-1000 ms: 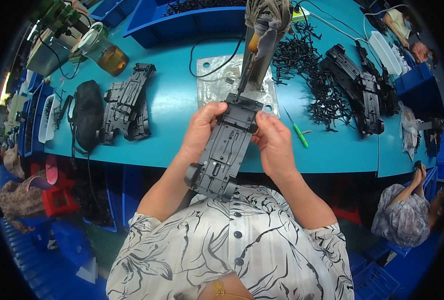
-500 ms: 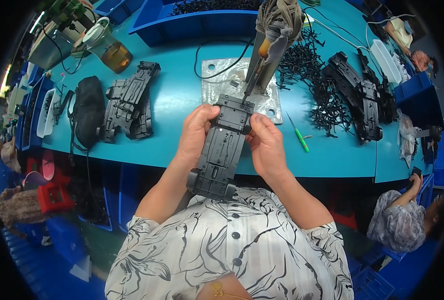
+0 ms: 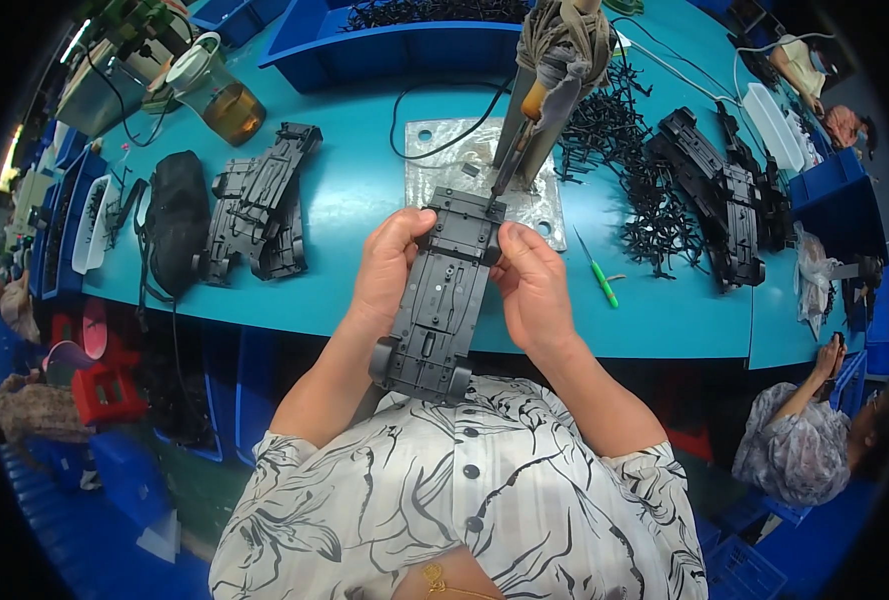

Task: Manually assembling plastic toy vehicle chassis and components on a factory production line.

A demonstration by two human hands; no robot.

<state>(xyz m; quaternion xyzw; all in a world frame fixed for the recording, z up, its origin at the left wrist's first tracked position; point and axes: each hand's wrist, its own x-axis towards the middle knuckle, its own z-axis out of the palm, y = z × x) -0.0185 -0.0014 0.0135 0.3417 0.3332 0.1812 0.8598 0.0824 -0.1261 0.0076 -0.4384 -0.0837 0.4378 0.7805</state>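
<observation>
A black plastic toy car chassis [image 3: 443,290] lies tilted between my hands, its far end over the metal plate [image 3: 450,135]. My left hand [image 3: 392,262] grips its left edge near the far end, thumb on top. On the opposite edge, my right hand [image 3: 533,285] has its thumb and curled fingers closed on the chassis. A soldering iron [image 3: 531,105], bound with cloth to an upright metal post, points down at the far right corner. Whether its tip touches the plastic, I cannot tell.
More black chassis lie stacked at left [image 3: 265,205] and right [image 3: 715,195]. Loose black plastic parts [image 3: 655,190] are heaped behind a green-handled screwdriver [image 3: 603,282]. A blue bin [image 3: 395,58] stands at the back, a jug of amber liquid [image 3: 227,105] at back left. Other people sit nearby.
The chassis has shifted very slightly to the left with both hands still on it. The iron's tip stays by its far right corner.
</observation>
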